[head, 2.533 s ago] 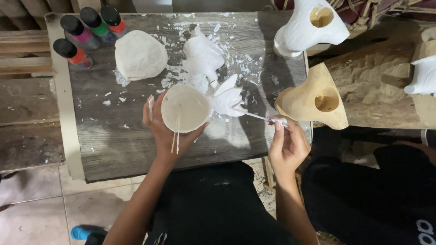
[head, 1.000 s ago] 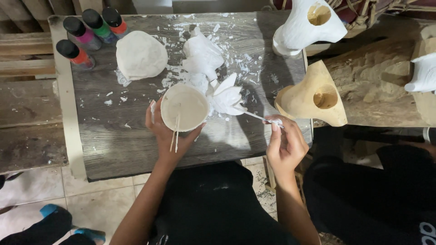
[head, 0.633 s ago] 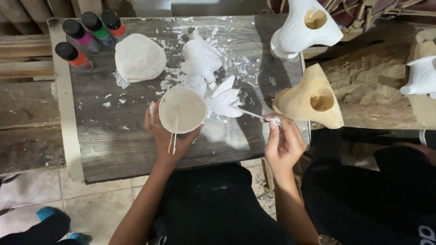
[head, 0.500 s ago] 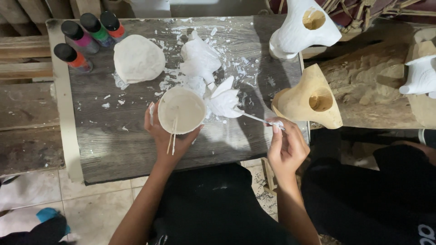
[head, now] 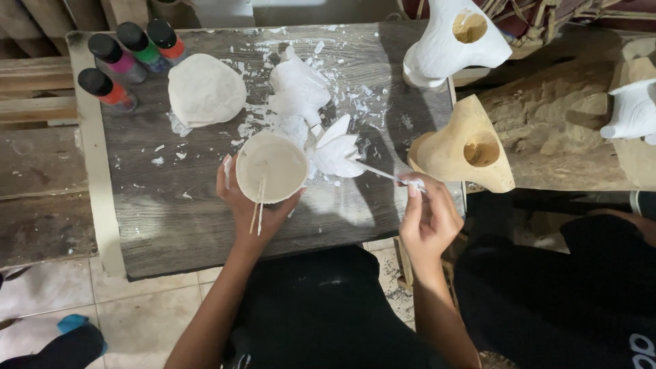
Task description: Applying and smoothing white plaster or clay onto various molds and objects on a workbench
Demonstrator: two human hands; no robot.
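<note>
Left hand (head: pixel 256 205) cups the white round piece (head: pixel 272 167) over the table (head: pixel 171 212), right hand (head: pixel 427 219) pinches the thin brush (head: pixel 383 174) — short, light strokes on the white carving (head: pixel 335 150), piece steady.

The brush (head: pixel 383 173) tip is lost behind the white leaf-shaped carving (head: pixel 336 152), the white figure (head: pixel 632 109) is cut off at the right edge, and the cup (head: pixel 271 167) hides the left hand's (head: pixel 249 208) palm.

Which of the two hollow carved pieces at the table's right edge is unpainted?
The nearer tan carved piece, bare wood beside the right hand; the farther carved piece is coated white.
</note>
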